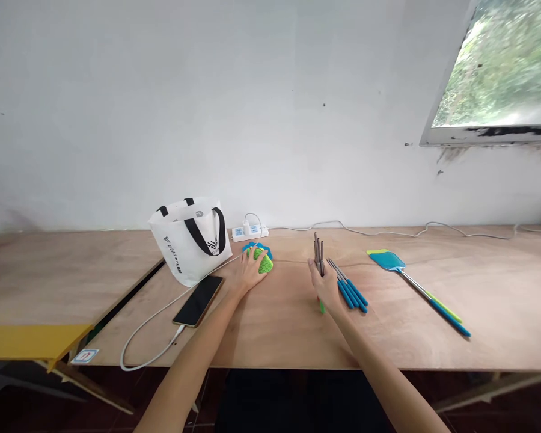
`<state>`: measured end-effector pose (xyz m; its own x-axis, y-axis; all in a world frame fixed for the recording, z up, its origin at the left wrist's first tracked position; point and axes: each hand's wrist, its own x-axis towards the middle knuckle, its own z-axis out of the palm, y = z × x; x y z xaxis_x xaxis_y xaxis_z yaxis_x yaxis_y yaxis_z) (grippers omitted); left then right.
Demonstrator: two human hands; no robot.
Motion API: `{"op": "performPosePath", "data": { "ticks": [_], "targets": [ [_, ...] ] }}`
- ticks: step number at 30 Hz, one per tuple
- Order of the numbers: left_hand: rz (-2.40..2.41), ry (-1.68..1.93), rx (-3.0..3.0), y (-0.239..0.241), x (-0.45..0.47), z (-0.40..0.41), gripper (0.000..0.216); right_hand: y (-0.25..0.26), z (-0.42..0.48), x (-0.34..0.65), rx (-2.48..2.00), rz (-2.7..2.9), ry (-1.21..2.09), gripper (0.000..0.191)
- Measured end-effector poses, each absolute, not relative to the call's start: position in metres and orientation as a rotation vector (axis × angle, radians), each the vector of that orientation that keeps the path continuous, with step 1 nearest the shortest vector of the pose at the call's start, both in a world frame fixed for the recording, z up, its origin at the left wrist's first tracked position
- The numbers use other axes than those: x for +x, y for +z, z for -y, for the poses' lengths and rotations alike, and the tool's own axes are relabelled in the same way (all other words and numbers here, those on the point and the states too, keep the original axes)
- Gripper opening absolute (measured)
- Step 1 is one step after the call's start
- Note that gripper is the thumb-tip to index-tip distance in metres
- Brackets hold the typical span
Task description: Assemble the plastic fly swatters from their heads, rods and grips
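My left hand point(249, 272) rests on a small pile of green and blue swatter heads point(262, 258) on the wooden table point(275, 325), fingers curled over a green one. My right hand point(325, 285) is closed round a bundle of grey metal rods with green handles point(318, 252), held upright with the green end touching the table. Right beside that hand lie several rods with blue handles point(349, 288). Further right lie two assembled fly swatters point(406, 276), with blue and yellow-green heads stacked.
A white tote bag point(190, 237) stands at the back left. A phone point(198, 300) lies near it on a white cable. A power strip point(249, 231) sits by the wall, with a cord running right. A yellow board point(27, 340) sticks out at the left edge.
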<state>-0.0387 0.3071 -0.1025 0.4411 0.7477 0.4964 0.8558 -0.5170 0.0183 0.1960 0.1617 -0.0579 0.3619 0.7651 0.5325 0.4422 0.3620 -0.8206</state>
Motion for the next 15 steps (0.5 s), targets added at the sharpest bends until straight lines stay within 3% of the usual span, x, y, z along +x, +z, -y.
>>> {"op": "performPosePath", "data": {
  "ticks": [15],
  "targets": [
    [1.469,-0.694,-2.533,-0.094,-0.040,-0.259,0.066,-0.087,-0.173,0.203,-1.413,1.359,0.436,0.041]
  ]
}}
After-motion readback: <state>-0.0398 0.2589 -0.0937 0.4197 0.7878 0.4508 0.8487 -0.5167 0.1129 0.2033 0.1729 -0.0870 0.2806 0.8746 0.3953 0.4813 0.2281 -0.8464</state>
